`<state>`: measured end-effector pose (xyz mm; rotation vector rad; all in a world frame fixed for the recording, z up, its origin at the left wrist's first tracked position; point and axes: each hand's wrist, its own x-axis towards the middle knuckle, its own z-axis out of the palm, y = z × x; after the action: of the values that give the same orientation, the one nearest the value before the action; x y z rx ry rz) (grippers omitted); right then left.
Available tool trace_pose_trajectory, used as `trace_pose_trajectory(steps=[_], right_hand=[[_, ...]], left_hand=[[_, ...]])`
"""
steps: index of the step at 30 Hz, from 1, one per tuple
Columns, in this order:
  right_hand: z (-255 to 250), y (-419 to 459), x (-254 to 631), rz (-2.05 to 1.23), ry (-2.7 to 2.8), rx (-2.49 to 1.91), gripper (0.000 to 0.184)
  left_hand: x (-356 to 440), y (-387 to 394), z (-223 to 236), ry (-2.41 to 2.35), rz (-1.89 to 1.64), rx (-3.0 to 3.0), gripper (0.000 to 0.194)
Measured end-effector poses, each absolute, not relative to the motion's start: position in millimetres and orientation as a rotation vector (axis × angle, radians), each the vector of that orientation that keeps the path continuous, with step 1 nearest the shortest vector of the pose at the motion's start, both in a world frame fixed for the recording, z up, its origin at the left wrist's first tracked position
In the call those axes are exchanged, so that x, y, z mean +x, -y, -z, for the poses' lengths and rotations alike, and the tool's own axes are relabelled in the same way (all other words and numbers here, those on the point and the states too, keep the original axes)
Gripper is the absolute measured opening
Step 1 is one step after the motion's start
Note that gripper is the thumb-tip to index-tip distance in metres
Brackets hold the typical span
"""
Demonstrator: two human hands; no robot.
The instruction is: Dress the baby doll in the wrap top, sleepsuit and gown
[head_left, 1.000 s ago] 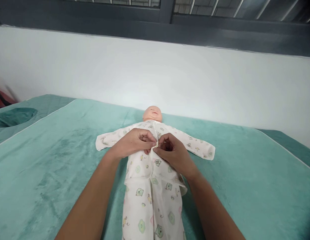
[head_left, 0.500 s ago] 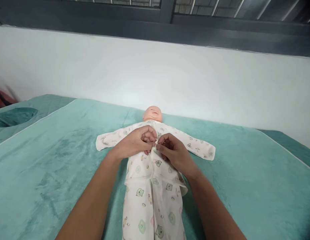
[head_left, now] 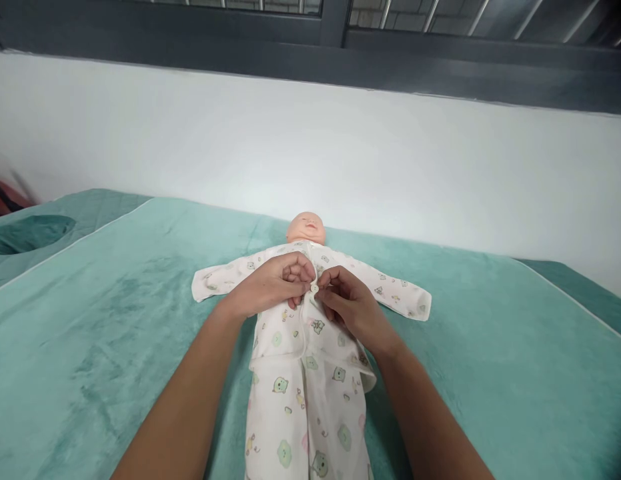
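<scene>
A baby doll [head_left: 306,229] lies on its back in a white baby shirt [head_left: 280,337] printed with small green animals, its sleeves spread to both sides. Matching trousers [head_left: 285,427] cover the lower body. At the chest, a round pale button [head_left: 314,288] shows on the front opening, between my two hands. My left hand [head_left: 280,283] is closed, thumb and fingers pinching the shirt's front edge just left of the button. On the other side my right hand [head_left: 347,300] is curled closed, its thumb and fingertips at the shirt beside the button; the exact grip is partly hidden.
Green plush covering [head_left: 140,320] spreads under the doll, with a white-piped seam on each side. A round hole [head_left: 33,233] is at the far left. Behind stands a white wall [head_left: 240,147] below a dark window frame [head_left: 215,60] with bars outside.
The right thumb and fingertips have shifted slightly right, and the button now shows in full between the hands. The left hand has barely moved.
</scene>
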<state>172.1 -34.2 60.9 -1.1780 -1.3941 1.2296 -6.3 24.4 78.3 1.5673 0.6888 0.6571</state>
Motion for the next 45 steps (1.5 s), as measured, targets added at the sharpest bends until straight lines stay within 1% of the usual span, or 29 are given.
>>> trace_pose_trajectory(steps=[9,16,19,22,27,35,38,45], right_hand=[[-61.5,34.4,172.7,-1.291,1.344,-1.108,0.010],[-60.0,34.6,173.1,-1.305,1.337,-1.092,0.013],[-59.6,34.8,172.8,-1.295,1.332,-1.088,0.013],[-59.4,34.5,172.4,-1.291,1.324,-1.096,0.014],[-58.4,33.5,172.3,-1.289,1.295,-1.119,0.010],[-57.9,34.0,172.7,-1.274,1.290,-1.137,0.008],[-56.8,33.3,173.0,-1.264,1.277,-1.137,0.011],[-55.6,32.9,172.3,-1.249,1.260,-1.111,0.017]], left_hand=[[-7.5,-25.1,-78.2,-0.692,-0.653,1.578,0.008],[-9.3,-24.2,-78.1,-0.673,-0.633,1.612,0.021],[-9.7,-24.1,-78.6,-0.676,-0.627,1.616,0.023],[-10.8,-24.0,-79.8,-0.664,-0.587,1.637,0.022],[-13.0,-24.0,-81.5,-0.670,-0.517,1.727,0.024],[-12.5,-23.5,-81.9,-0.703,-0.503,1.728,0.017],[-13.2,-22.7,-82.6,-0.697,-0.512,1.693,0.017],[-12.1,-22.2,-83.9,-0.708,-0.540,1.681,0.023]])
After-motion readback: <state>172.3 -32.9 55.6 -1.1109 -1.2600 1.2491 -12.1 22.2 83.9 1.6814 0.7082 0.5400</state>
